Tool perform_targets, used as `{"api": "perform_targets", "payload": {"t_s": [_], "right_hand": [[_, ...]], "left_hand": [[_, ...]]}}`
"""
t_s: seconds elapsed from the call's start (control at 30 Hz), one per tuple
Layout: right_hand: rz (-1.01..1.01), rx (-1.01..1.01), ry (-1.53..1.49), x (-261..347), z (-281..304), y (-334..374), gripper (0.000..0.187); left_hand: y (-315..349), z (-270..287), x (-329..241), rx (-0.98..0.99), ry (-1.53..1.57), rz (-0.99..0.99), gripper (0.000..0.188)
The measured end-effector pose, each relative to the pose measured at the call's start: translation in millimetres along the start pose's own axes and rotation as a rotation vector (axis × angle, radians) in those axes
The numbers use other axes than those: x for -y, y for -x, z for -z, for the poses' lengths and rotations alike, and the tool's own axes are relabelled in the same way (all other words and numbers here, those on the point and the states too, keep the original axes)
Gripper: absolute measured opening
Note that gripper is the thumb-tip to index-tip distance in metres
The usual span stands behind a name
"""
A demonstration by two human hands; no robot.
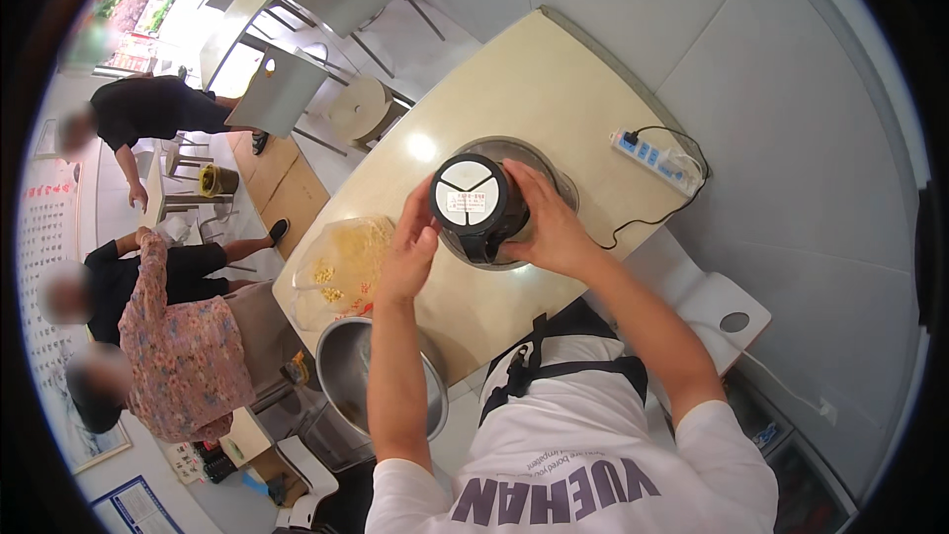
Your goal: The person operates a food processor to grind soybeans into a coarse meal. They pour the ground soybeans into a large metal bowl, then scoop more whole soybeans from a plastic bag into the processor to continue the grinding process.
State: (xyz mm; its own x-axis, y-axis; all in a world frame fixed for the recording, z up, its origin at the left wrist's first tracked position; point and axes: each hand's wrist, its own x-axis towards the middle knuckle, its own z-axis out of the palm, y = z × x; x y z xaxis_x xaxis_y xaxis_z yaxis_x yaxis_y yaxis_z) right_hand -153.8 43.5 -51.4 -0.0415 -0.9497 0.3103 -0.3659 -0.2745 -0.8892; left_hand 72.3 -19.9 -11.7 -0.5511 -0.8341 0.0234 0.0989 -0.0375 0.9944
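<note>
A lidded jug (468,196) with a black rim, a white round top and a black handle stands upright before me on the table. My left hand (408,255) curves against its left side, fingers along the rim. My right hand (547,222) grips it from the right, thumb near the handle. Beneath and behind the jug shows a round grey basin or tray (565,186), its inside mostly hidden. Beside my left hand lies a clear plastic bag (368,237) with small yellow kernels in it. A large metal bowl (341,373) sits at the near left, partly behind my left forearm.
The cream table (539,59) meets a grey wall at right. A white power strip (647,160) with a black cord lies near that edge. A white chair (712,311) stands at lower right. Several people and chairs are off to the left, beyond the table.
</note>
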Motion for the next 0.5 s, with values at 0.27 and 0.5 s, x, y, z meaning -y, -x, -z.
{"api": "perform_targets", "payload": {"t_s": [0.27,0.5], "right_hand": [[-0.1,-0.041,-0.117,3.7,-18.2,-22.3,0.096],[-0.024,-0.077,-0.197,2.4,-17.9,-21.1,0.098]], "left_hand": [[4.0,-20.6,-13.5,-0.018,-0.056,-0.077,0.081],[7.7,-6.9,4.8,-0.25,-0.18,-0.083,0.049]]}}
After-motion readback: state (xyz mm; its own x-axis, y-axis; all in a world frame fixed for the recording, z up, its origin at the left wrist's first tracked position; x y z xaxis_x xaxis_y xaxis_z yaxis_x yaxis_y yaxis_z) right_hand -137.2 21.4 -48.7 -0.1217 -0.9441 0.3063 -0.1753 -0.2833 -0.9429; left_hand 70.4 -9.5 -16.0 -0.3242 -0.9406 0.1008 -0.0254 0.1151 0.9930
